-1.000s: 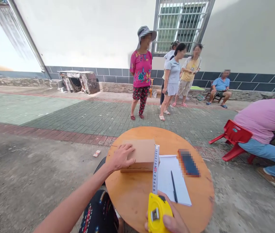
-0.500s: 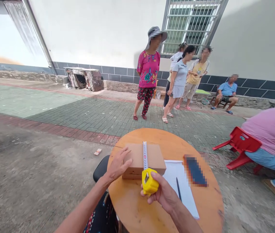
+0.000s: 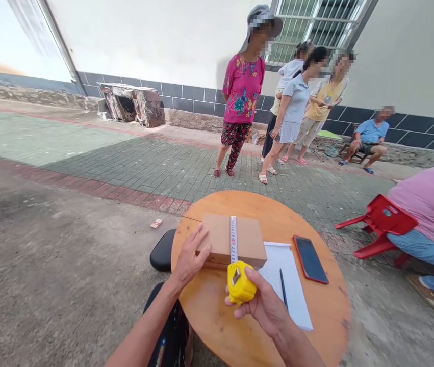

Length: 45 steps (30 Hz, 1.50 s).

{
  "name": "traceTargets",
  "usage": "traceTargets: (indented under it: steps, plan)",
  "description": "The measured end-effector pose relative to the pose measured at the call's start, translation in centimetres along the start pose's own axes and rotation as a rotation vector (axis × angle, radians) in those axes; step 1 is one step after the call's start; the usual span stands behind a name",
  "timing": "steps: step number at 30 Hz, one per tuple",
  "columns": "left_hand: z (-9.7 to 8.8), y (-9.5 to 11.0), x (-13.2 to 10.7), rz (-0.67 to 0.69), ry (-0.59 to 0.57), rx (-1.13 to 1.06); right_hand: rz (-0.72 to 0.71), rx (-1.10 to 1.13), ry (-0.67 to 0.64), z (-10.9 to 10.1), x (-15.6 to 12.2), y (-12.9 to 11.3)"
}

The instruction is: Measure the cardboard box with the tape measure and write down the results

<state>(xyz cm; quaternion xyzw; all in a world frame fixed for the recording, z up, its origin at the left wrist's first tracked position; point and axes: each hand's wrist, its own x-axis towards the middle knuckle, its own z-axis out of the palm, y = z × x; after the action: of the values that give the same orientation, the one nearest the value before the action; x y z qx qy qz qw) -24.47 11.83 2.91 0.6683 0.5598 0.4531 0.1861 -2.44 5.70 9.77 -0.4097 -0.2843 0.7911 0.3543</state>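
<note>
A brown cardboard box (image 3: 217, 235) lies flat on the round wooden table (image 3: 220, 323). My left hand (image 3: 192, 257) rests against the box's left side and top edge, its fingers stretched out. In my right hand (image 3: 264, 300) is a yellow tape measure (image 3: 241, 283), held just off the box's near edge. Its white blade (image 3: 233, 237) is pulled out across the top of the box, from the far edge to the near one. Beneath my right hand and partly covered by it are white sheets of paper (image 3: 297, 300), with a dark pen (image 3: 283, 288) on them.
A phone (image 3: 310, 259) in a red case lies right of the paper. A black stool (image 3: 162, 250) stands left of the table. Several people stand or sit beyond, one in pink on a red plastic chair (image 3: 387, 224) to the right. A small packet (image 3: 156, 223) lies on the ground.
My view has shifted slightly, so the background sits higher in the picture. Both hands, the box and the stretched tape keep nearly the same places relative to each other.
</note>
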Motion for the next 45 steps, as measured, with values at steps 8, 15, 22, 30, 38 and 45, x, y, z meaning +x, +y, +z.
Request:
traceTargets:
  steps: [8, 15, 22, 30, 38, 45]
  plan:
    - [0.2, 0.4, -0.3, 0.000, 0.009, 0.002, -0.027, 0.003, -0.006, 0.1, -0.3, 0.3]
    - [0.2, 0.4, -0.3, -0.002, 0.010, 0.000, -0.022, -0.019, 0.009, 0.1, -0.3, 0.0]
    - [0.2, 0.6, -0.3, -0.006, 0.010, 0.009, -0.020, -0.034, 0.001, 0.0, -0.3, 0.1]
    - [0.3, 0.8, 0.1, -0.024, 0.015, 0.000, -0.055, -0.156, -0.007, 0.1, -0.7, -0.2]
    - [-2.3, 5.8, -3.3, -0.277, 0.185, -0.295, -0.094, -0.509, -0.092, -1.2, -4.2, -1.0]
    - [-3.2, 9.4, -8.4, -0.592, -0.139, -0.725, -0.007, -0.767, -0.223, -1.4, -6.5, 0.8]
